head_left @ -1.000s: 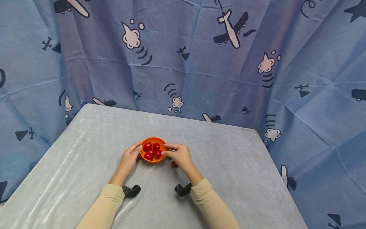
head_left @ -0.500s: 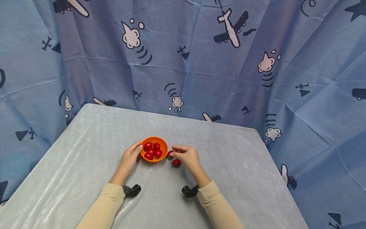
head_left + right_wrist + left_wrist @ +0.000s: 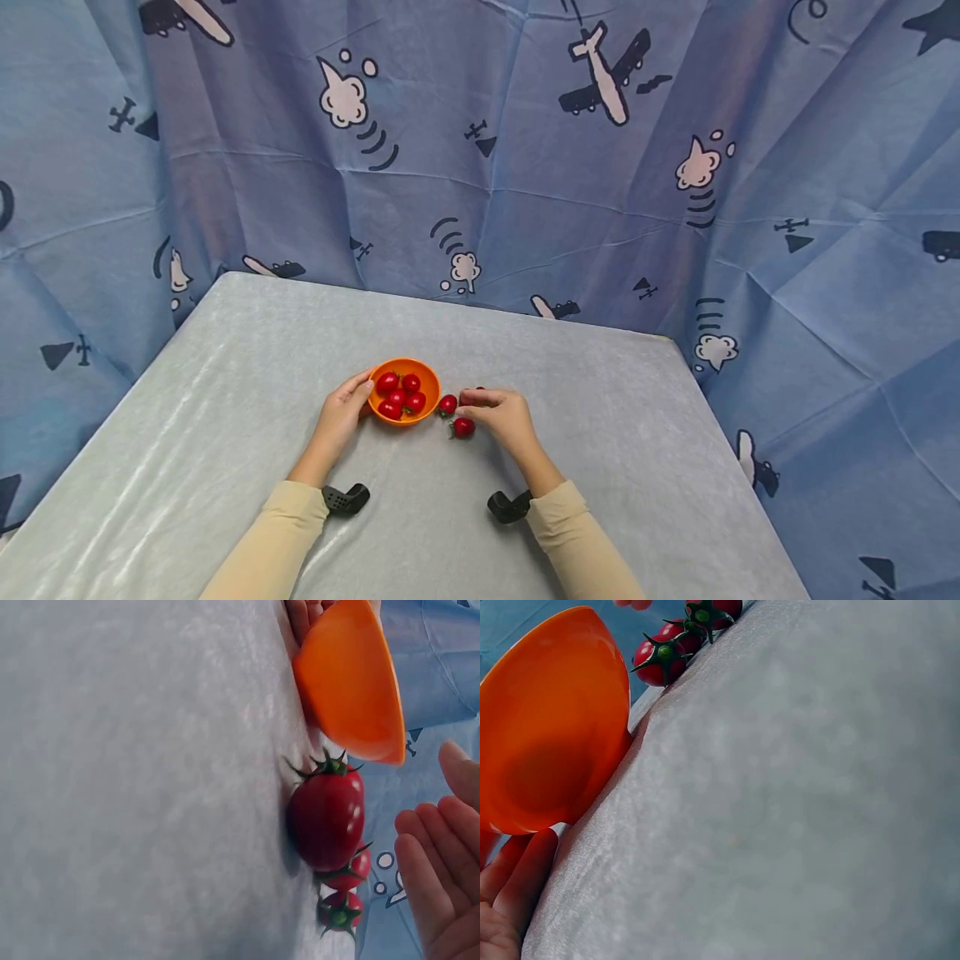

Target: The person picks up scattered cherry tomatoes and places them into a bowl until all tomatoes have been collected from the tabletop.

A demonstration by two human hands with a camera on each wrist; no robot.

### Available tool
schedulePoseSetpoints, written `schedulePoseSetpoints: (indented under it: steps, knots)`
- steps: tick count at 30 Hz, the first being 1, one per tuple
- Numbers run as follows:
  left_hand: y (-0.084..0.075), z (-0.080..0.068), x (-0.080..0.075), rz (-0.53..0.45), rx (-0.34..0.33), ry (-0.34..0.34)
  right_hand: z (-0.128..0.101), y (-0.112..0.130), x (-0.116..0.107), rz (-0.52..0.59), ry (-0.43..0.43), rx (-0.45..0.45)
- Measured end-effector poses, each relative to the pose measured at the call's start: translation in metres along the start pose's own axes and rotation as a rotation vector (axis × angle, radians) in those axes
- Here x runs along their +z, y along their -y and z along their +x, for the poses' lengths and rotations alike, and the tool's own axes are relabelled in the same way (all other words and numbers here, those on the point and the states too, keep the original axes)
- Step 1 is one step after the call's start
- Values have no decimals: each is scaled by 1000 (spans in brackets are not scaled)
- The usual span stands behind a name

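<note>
The left hand (image 3: 337,417) holds an orange bowl (image 3: 403,422) by its left side, thumb at the rim and fingers against the outer wall. Several small red tomatoes (image 3: 396,397) lie inside the bowl. To its right are loose tomatoes with green stems: one (image 3: 447,406) beside the bowl, another (image 3: 463,427) nearer the person, and more red partly hidden behind the right hand (image 3: 504,418). That hand hovers over them, thumb and fingers apart. In the right wrist view its palm is bare, above a tomato (image 3: 326,817) lying on the cloth.
A light grey cloth covers the table (image 3: 622,417). Behind and around it hangs a blue curtain (image 3: 420,192) printed with airplanes. Each wrist carries a black camera mount, one (image 3: 347,500) on the left and one (image 3: 508,507) on the right.
The right hand has drawn back rightward from the bowl's edge to over the loose tomatoes, uncovering two of them. The left hand and bowl have stayed in place.
</note>
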State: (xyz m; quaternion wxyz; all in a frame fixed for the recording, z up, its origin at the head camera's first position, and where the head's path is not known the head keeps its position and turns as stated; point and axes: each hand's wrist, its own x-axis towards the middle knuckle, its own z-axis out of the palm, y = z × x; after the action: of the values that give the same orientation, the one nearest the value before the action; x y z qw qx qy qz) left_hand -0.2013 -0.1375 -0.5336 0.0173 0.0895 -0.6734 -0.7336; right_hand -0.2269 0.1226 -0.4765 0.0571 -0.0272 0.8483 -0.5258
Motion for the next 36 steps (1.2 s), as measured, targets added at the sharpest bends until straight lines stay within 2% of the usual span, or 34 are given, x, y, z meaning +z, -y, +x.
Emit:
schedulePoseSetpoints:
  steps: [18,27,36]
  knots:
    - [1,1,0,-1,3,3,1,-16,-5,-32,21,36]
    - [-2,-1,1,-27,14,16,0,-19,-5,-57,28,36]
    - [-1,-1,0,-2,19,1,1,-25,-4,-80,42,20]
